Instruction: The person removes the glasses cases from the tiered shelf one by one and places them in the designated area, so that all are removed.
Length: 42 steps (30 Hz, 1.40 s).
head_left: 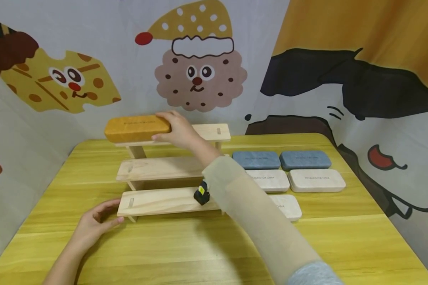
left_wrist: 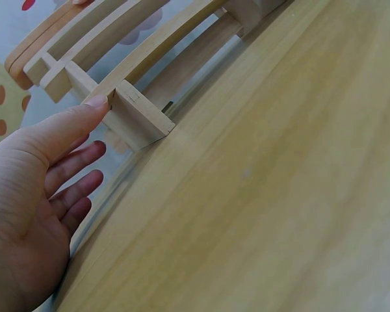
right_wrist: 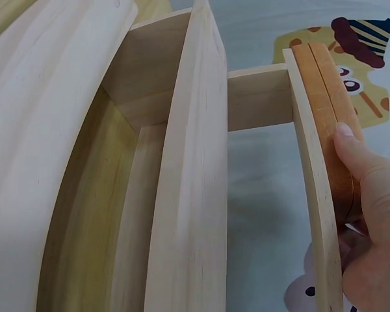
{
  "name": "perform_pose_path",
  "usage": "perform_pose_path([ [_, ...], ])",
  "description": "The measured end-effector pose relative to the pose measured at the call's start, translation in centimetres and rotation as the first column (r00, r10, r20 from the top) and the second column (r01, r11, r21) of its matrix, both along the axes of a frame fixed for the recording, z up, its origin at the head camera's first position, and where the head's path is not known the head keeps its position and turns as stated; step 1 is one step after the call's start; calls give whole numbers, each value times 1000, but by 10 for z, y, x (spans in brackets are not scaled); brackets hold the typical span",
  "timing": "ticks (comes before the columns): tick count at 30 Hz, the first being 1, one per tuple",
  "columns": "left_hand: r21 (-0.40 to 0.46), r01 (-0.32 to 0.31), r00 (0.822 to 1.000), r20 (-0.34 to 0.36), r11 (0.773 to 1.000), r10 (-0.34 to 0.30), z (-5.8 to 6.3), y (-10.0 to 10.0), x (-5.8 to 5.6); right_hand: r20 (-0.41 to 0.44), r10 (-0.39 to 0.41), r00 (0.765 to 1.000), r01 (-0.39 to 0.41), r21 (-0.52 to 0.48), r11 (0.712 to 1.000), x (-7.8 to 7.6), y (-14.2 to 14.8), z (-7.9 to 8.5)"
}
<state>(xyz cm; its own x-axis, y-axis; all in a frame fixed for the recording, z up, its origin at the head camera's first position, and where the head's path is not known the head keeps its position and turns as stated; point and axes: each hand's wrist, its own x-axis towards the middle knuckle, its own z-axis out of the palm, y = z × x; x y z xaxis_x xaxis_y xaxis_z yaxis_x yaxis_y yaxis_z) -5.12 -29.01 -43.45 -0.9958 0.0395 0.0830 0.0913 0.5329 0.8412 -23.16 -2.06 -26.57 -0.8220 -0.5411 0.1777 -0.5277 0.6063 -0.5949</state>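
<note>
My right hand [head_left: 180, 130] grips the right end of an orange glasses case [head_left: 137, 127], thumb at the front and fingers over the back. The case lies lengthwise along the left part of the top board of a three-tier wooden rack [head_left: 164, 168], its left end reaching past the board. In the right wrist view, the thumb presses on the case's side near the seam. At the rack's lower left end is my left hand [head_left: 92, 223]. Its thumb touches the bottom board's corner, while the other fingers are loosely bent beside the end, as the left wrist view shows.
Right of the rack lie two blue cases [head_left: 305, 160] in a back row and several white cases [head_left: 317, 180] in front, partly covered by my right sleeve [head_left: 256, 209]. All stand on a wood-grain table [head_left: 157, 253]. A cartoon-printed curtain [head_left: 128, 23] hangs behind.
</note>
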Motion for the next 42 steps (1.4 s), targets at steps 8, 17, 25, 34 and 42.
perform_pose_path([
  [8, 14, 4, 1000, -10, 1000, -4, 1, 0, -1, -16, -19, 1000, 19, 6, 1000, 0, -3, 1],
  [17, 10, 9, 1000, -21, 1000, -9, 1, 1, -3, 2, -68, 998, 68, -20, 998, 3, -6, 2],
  [25, 17, 9, 1000, -19, 1000, -8, 1, 0, -3, -4, -75, 997, 74, -45, 996, 7, -1, 4],
  [34, 11, 10, 1000, -10, 1000, -10, 0, -1, -3, -27, -58, 998, 57, -56, 997, 11, 8, 4],
  [42, 25, 14, 1000, -16, 1000, -13, -1, -2, -3, -54, -50, 997, 45, -84, 995, 16, 20, 8],
])
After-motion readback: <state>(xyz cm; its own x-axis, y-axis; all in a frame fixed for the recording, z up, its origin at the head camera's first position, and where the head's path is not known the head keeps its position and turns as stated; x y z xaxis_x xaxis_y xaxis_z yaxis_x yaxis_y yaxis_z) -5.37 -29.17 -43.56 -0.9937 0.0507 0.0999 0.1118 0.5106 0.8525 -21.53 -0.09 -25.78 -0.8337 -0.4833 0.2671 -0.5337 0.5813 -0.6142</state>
